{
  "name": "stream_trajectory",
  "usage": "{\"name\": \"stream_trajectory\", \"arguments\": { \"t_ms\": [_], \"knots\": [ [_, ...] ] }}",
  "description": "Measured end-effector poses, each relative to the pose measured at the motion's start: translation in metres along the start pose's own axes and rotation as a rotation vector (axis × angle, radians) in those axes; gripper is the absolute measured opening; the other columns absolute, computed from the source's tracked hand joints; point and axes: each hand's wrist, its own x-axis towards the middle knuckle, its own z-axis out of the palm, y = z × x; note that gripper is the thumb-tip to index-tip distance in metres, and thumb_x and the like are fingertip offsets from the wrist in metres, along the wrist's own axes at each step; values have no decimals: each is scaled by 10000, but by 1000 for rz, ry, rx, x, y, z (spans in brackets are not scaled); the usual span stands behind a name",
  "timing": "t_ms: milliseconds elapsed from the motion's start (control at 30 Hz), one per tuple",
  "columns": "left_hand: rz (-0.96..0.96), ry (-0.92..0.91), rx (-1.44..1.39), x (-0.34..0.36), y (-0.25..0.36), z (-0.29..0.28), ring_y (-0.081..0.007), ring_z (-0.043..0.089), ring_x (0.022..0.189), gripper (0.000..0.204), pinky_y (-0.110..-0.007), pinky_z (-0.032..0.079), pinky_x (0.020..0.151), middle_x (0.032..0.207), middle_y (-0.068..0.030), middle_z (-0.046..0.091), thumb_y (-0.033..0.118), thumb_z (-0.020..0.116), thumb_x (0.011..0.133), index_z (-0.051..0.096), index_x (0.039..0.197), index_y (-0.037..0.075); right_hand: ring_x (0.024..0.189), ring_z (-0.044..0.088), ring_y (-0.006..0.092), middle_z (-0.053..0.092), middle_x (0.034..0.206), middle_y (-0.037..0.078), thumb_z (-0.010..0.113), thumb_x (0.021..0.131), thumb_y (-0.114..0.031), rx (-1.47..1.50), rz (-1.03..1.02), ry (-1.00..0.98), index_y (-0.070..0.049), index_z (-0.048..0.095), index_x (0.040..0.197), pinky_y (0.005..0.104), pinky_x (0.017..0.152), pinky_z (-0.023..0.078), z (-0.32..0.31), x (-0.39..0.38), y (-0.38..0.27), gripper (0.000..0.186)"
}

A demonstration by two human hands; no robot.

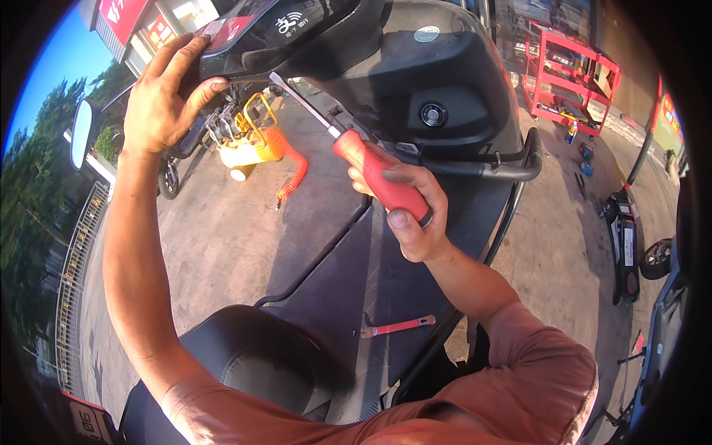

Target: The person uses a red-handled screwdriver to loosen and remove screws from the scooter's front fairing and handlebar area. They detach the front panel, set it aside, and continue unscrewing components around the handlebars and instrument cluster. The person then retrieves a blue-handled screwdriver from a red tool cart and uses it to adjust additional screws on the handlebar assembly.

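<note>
My right hand (429, 226) is closed round the thick red handle of a screwdriver (384, 179). Its metal shaft slants up and left, with the flat tip close under the lower edge of a scooter's dark handlebar cover (304, 46); whether the tip touches it I cannot tell. At the cover's left end, my left hand (165, 100) grips the edge, fingers over the top and thumb below. Beneath the cover is the scooter's black front panel (445, 96) with a round lock. A red-handled tool (399, 326) lies on the dark footboard (334, 274).
Beyond the footboard at left stands a yellow air compressor (252, 152) with an orange coiled hose (297, 167). A red tool cart (567, 78) is at the far right. The black seat (259, 360) is close below, and a mirror (81, 133) sticks out left. A black bumper bar (512, 170) juts right.
</note>
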Motion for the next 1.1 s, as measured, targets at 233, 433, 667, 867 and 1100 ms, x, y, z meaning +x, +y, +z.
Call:
{"name": "stream_trajectory", "arguments": {
  "t_ms": [233,433,667,867,1100],
  "knots": [
    [41,73,39,-2,1,3,-342,660,1085,603,-426,554,894,1286,-104,613,552,664,865,603,1330,175,1232,572,418,357,1473,366,649,958,-287,-114,-112,-75,-40,452,1326,507,1021,489,-6,-5,33,485],
    [44,95,113,-2,-3,5,-334,656,1117,596,-441,555,903,1267,-123,635,574,667,854,625,1314,198,1271,552,363,486,1431,282,666,917,-194,-235,-227,-90,-22,491,1366,405,1033,444,-12,-8,96,511],
    [-5,68,47,-6,-8,9,-326,630,1180,575,-414,528,953,1331,-93,618,498,680,883,584,1369,204,1019,682,318,655,1135,265,634,964,-282,-547,-347,-129,28,418,1385,418,905,540,-6,9,87,566],
    [83,129,-5,-2,12,4,-328,628,1153,593,-412,518,950,1281,-128,619,412,735,841,583,1348,144,748,667,279,671,977,182,667,746,-143,-581,-383,-83,60,581,1254,319,698,547,24,17,24,553],
    [144,164,0,6,37,-11,-375,610,1056,594,-451,499,904,1137,-167,619,410,794,757,635,1192,37,784,678,188,651,1054,204,627,936,-361,-684,-233,-211,123,502,1318,295,736,550,34,34,-25,630]
  ]
}}
